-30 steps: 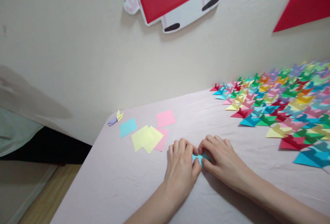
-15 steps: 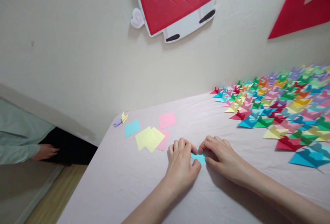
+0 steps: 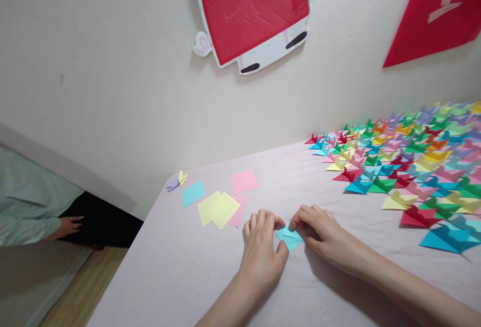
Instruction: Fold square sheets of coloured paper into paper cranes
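A light blue origami paper [image 3: 289,238], partly folded with a flap across its upper part, lies on the table between my hands. My left hand [image 3: 263,247] grips its left side, the index finger at the upper edge and the thumb by the lower edge. With bent fingers, my right hand [image 3: 319,231] pinches the paper's upper right edge; its thumb is close beside the right corner. Up and left of my hands lie flat square sheets: yellow ones [image 3: 223,209], pink ones [image 3: 244,181] and a blue one [image 3: 193,193].
Many coloured folded paper cranes [image 3: 417,161] stand in rows along the right of the table [image 3: 150,277]. Two small folded pieces [image 3: 177,181] lie at the far left corner. Another person's hand [image 3: 69,226] is beyond the left edge. Red decorations [image 3: 255,16] hang on the wall.
My fingers have parted slightly, so more of the light blue paper and its folded flap shows. The view has tilted up a little.
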Available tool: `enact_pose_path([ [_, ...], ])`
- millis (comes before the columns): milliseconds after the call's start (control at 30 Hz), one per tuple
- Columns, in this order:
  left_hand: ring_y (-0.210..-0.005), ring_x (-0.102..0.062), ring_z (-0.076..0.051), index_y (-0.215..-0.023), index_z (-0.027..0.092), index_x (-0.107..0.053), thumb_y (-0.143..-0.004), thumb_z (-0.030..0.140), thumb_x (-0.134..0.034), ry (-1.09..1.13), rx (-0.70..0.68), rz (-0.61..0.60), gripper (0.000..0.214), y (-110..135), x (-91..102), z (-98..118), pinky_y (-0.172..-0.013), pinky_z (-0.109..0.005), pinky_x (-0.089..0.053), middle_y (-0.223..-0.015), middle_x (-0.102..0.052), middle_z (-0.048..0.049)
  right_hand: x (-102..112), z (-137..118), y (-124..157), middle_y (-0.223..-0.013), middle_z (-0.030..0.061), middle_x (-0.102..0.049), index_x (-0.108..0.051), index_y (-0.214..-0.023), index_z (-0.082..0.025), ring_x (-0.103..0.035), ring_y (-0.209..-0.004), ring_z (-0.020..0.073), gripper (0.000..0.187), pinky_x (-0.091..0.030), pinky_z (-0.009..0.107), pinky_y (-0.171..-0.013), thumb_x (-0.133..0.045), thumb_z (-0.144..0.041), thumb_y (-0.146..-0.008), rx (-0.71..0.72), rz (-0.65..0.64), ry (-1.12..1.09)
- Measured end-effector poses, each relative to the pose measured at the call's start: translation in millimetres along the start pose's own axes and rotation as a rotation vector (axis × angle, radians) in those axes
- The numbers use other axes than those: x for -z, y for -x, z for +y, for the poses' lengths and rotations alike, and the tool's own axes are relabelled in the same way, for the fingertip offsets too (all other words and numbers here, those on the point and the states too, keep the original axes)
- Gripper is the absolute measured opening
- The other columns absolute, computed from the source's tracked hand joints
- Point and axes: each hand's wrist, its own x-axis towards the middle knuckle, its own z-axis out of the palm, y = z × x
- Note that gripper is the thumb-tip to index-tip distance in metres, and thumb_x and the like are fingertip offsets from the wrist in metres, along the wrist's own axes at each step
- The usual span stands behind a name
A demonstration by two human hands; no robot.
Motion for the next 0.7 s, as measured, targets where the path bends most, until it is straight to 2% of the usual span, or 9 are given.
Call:
enact_pose_path([
  [200,-0.095,-0.051,-0.019,-0.09,0.024,-0.05,-0.072,-0.001,-0.052,0.129,0.016,0.046,0.03,4,-2.5,-1,-0.086,-0.034,-0.039,-0.096,-0.058,0.0019,12,1,4,-0.097,0.0043,-0.062,-0.058,-0.091,-0.022,-0.056,-0.095,0.0231,0.036,-0.045,0.037,-0.085,-0.049,-0.001,-0.063,0.003,-0.029,-0.048],
  [267,-0.093,-0.052,-0.019,-0.091,0.024,-0.051,-0.073,-0.003,-0.053,0.227,0.04,0.061,0.032,5,-4.7,-1,-0.085,-0.033,-0.04,-0.093,-0.058,0.0021,14,-5,7,-0.099,0.0048,-0.061,-0.058,-0.089,-0.023,-0.055,-0.097,0.0248,0.029,-0.044,0.04,-0.087,-0.055,-0.005,-0.066,-0.008,-0.043,-0.002],
  [367,-0.087,-0.055,-0.016,-0.102,0.024,-0.051,-0.075,-0.005,-0.052,0.502,0.056,0.044,0.04,3,-6.9,1,-0.081,-0.029,-0.043,-0.091,-0.059,0.0032,12,-16,10,-0.099,0.0045,-0.062,-0.058,-0.084,-0.023,-0.055,-0.098,0.0252,0.017,-0.045,0.04,-0.087,-0.061,-0.011,-0.073,0.01,-0.037,0.004],
  [467,-0.081,-0.056,-0.014,-0.094,0.022,-0.055,-0.076,-0.004,-0.053,0.678,0.022,-0.014,0.032,-4,-6.1,2,-0.076,-0.025,-0.045,-0.087,-0.06,0.0035,10,-19,10,-0.093,0.0034,-0.063,-0.055,-0.085,-0.024,-0.059,-0.092,0.021,0.01,-0.047,0.033,-0.082,-0.051,-0.014,-0.086,0.12,0.024,-0.089],
  [567,-0.089,-0.056,-0.015,-0.09,0.021,-0.057,-0.075,-0.005,-0.054,0.572,-0.017,0.058,0.03,-7,-2.9,1,-0.081,-0.027,-0.044,-0.094,-0.06,0.0016,10,-13,6,-0.084,0.0022,-0.064,-0.053,-0.089,-0.023,-0.06,-0.078,0.0179,0.014,-0.047,0.027,-0.069,-0.044,-0.013,-0.091,0.263,0.148,0.006],
  [633,-0.1,-0.055,-0.017,-0.099,0.022,-0.057,-0.076,-0.005,-0.054,0.444,-0.076,0.116,0.035,-5,-0.4,-2,-0.087,-0.029,-0.044,-0.104,-0.06,-0.0003,9,-6,4,-0.078,0.0022,-0.063,-0.054,-0.085,-0.022,-0.056,-0.069,0.0184,0.017,-0.043,0.028,-0.063,-0.045,-0.01,-0.09,0.405,0.22,0.248],
  [700,-0.107,-0.053,-0.019,-0.107,0.023,-0.057,-0.081,-0.004,-0.053,0.311,-0.184,0.102,0.037,2,1.8,-5,-0.092,-0.033,-0.043,-0.113,-0.06,-0.0015,7,0,3,-0.076,0.0032,-0.062,-0.057,-0.081,-0.021,-0.054,-0.066,0.0198,0.019,-0.04,0.031,-0.062,-0.047,-0.007,-0.089,0.536,0.236,0.478],
])
